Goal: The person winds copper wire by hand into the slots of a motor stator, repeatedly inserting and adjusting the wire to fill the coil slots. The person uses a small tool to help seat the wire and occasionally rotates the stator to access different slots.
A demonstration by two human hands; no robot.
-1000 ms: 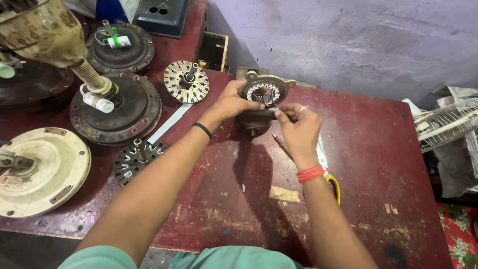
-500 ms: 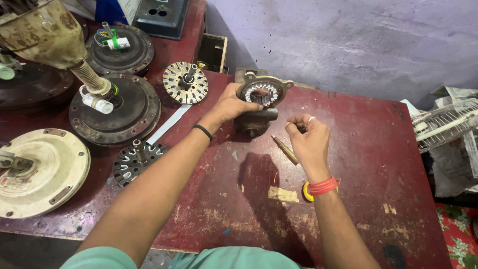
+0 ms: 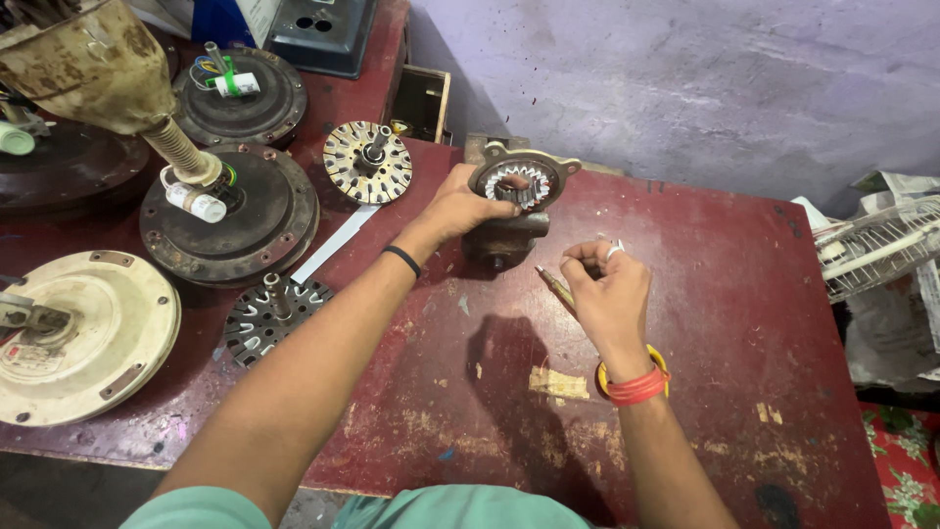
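Head view looks straight down on the small motor housing (image 3: pixel 517 196), standing on edge at the twelve o'clock end of the red counter (image 3: pixel 705 323), its ring of copper windings tilted up toward the camera so the core is open to view. Left hand (image 3: pixel 468 204) clamps round its nine o'clock side, thumb over the rim, apparently bracing it so it can't roll or tip. Right hand (image 3: pixel 609 292), just toward five o'clock of the housing and clear of it, is closed in a pinch on a thin brass-coloured tool (image 3: pixel 554 285), tip angled toward ten o'clock, the way you'd hold a pick for fine work. Out at nine o'clock lie a slotted rotor disc (image 3: pixel 367 162), a dark round fan motor (image 3: pixel 230 214), a cream motor cover (image 3: pixel 83 338).
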